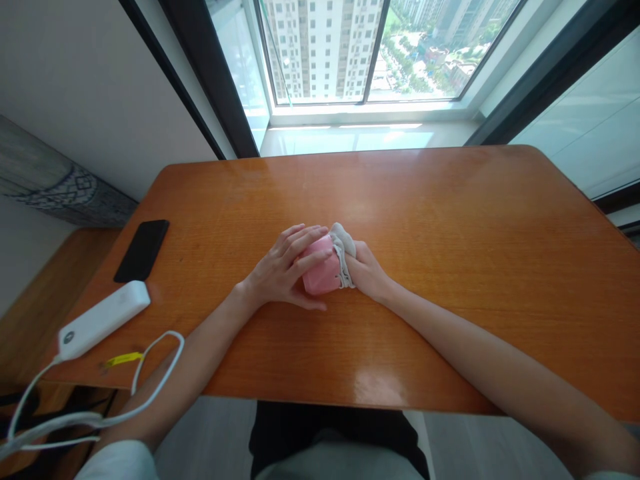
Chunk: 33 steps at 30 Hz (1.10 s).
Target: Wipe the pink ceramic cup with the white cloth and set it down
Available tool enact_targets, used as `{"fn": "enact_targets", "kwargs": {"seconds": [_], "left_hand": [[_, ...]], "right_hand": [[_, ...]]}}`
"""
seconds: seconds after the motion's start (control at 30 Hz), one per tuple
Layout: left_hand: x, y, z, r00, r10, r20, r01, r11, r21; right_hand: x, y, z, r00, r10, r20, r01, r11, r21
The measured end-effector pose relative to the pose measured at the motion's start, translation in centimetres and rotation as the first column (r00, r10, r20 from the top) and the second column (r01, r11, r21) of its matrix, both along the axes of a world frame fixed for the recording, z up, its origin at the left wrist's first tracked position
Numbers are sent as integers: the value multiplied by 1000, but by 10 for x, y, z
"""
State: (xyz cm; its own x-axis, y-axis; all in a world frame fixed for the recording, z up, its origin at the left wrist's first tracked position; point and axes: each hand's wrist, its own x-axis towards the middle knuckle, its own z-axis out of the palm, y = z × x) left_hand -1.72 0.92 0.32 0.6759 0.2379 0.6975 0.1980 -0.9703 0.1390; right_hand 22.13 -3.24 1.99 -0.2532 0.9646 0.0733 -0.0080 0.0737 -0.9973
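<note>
Near the middle of the table, a small pink block-shaped object [323, 272], perhaps a container, lies with its side towards me. My left hand [295, 263] grips it from the left, with the fingers over its top and the thumb low along the front. A pale grey cloth [344, 250] is bunched against the pink object's right end. My right hand [367, 270] is closed on that cloth and presses it there; its fingertips are hidden in the folds. Whether the cloth goes inside the pink object, I cannot tell.
On the left of the wooden table [450, 220] lie a black phone [142, 251] and a white power strip [104, 320]. The strip's white cable [163, 383] loops by my left forearm, with a yellow tag [124, 359] on it. A window [370, 53] stands beyond the far edge.
</note>
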Motion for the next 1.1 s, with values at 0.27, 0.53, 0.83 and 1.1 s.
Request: {"fn": "enact_targets", "kwargs": {"seconds": [0.27, 0.53, 0.83, 1.1], "left_hand": [[4, -1, 0, 997, 67, -41, -63, 993, 104], [18, -14, 6, 988, 106, 112, -78, 969, -233], [21, -21, 10, 964, 196, 182, -54, 809, -585], [19, -24, 19, 962, 250, 110, -66, 603, -795]], "right_hand": [[-1, 2, 0, 998, -33, -56, 28, 997, -74], [2, 1, -4, 1000, -17, 9, 16, 999, 41], [-1, -1, -3, 1000, 7, 20, -10, 993, 120], [0, -2, -8, 998, 39, 39, -44, 990, 135]]}}
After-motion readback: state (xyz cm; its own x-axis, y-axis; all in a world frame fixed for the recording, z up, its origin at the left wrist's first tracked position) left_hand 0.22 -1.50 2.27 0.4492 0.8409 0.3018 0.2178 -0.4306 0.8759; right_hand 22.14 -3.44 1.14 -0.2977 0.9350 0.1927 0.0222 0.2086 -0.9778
